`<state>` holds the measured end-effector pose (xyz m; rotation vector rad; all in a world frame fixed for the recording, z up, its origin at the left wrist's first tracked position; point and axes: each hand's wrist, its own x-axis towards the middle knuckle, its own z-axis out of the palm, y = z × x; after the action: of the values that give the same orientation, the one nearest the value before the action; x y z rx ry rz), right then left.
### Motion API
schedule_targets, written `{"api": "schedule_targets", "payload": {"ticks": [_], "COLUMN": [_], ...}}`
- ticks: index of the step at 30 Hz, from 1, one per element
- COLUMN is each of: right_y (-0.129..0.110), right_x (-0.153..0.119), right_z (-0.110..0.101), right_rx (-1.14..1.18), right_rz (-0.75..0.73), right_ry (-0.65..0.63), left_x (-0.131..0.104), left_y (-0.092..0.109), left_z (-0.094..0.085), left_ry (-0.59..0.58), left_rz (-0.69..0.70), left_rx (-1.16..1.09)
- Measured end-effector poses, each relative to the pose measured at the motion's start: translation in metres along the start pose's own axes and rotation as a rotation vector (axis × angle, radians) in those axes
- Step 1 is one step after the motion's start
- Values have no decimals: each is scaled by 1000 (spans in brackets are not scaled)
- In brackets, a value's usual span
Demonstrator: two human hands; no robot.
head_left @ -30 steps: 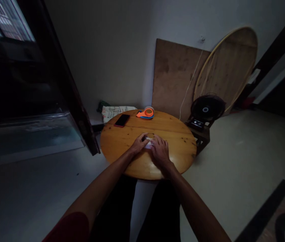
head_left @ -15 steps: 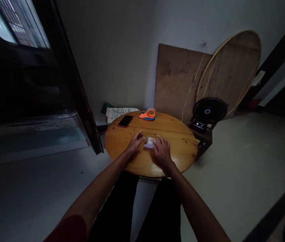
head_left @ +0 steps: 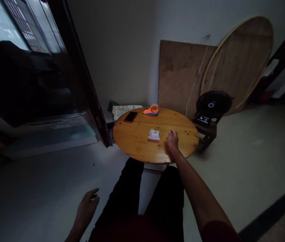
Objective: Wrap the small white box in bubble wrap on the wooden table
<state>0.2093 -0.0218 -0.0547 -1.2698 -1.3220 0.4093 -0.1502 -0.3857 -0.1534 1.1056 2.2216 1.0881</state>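
Small white packet [head_left: 154,135] flat, mid pic, on round table [head_left: 132,144], prob. for easy reach. Phone [head_left: 130,117] & orange tape holder [head_left: 147,111] near table's top edge, prob. out of way. L hand [head_left: 86,207] lower left, fingers loose, let go, empty. R hand [head_left: 173,140] right of packet, fingers curled; can't tell if holding. Vs. last pic: L hand off table, R hand away from packet.

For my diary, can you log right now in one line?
left hand: off table; right hand: beside packet, not touching; packet: on table
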Motion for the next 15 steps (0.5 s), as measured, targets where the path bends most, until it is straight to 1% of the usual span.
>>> {"api": "schedule_targets", "payload": {"ticks": [1, 3, 5, 7, 9, 11, 13, 15], "right_y": [0, 0, 1, 2, 4, 5, 6, 6], "right_x": [0, -2, -5, -9, -12, -14, -15, -15], "right_z": [-2, -6, -12, -17, -20, -21, -21, -20], "right_rx": [5, 11, 8, -3, -17, -27, -31, -30], "right_rz": [13, 27, 21, 4, -11, -20, -22, -23], "right_ry": [-18, -55, -88, -107, -113, -114, -117, -121], "left_x": [-7, -16, -19, -18, -16, -16, -19, -25], "left_y": [-8, -17, -18, -12, -5, -2, -5, -10], "left_z": [-5, -9, -7, -1, 5, 8, 8, 6], "left_ry": [-28, -98, -180, -257, -290, -288, -297, -293], "left_rz": [-41, -119, -185, -220, -178, -124, -123, -160], "left_rx": [20, 24, -20, -66, -44, -57, -100, -98]}}
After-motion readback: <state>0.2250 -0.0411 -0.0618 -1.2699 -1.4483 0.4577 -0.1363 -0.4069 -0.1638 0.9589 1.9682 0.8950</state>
